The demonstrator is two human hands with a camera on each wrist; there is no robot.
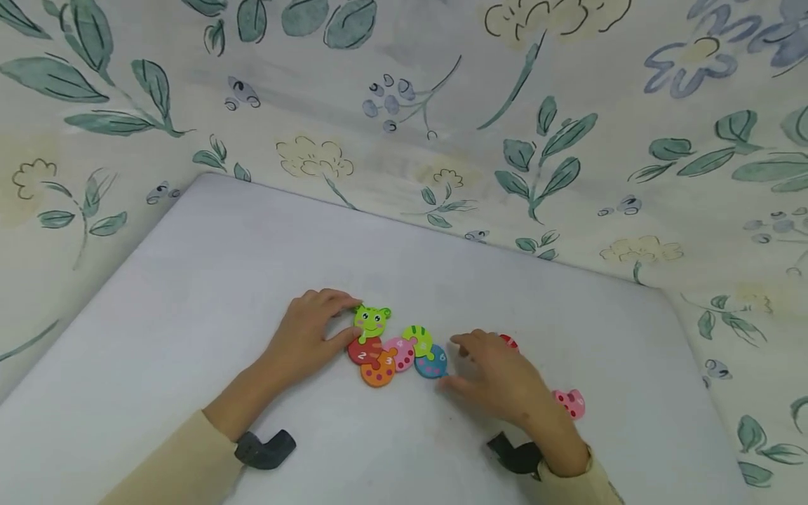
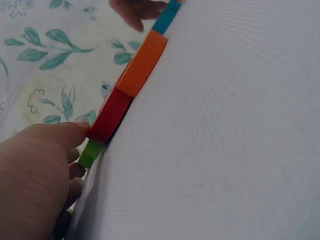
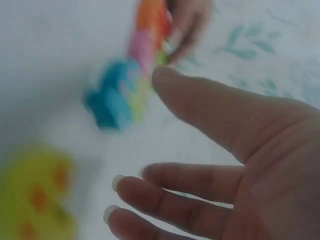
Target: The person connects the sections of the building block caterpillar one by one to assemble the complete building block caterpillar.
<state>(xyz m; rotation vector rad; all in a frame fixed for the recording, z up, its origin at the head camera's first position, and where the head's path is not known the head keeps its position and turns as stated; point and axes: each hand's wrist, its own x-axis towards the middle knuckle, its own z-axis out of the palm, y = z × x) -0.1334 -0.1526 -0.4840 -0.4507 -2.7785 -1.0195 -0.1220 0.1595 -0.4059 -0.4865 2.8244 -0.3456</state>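
A chain of interlocking caterpillar puzzle pieces lies flat on the white tabletop. Its green head piece (image 1: 371, 322) has a smiling face. From there run a red piece marked 2 (image 1: 362, 352), an orange piece marked 3 (image 1: 378, 372), a pink piece (image 1: 400, 354), a green striped piece (image 1: 417, 341) and a blue piece (image 1: 431, 362). My left hand (image 1: 309, 337) pinches the green head piece between thumb and fingers, its thumb close to the red piece. Just right of the blue piece, my right hand (image 1: 495, 372) hovers with spread fingers, holding nothing.
Beyond the right hand lies a partly hidden red piece (image 1: 508, 341). A loose pink spotted piece (image 1: 571, 404) sits beside the right wrist. The right wrist view also shows a blurred yellow piece with orange spots (image 3: 42, 190). Floral fabric (image 1: 404, 161) borders the table (image 1: 252, 231).
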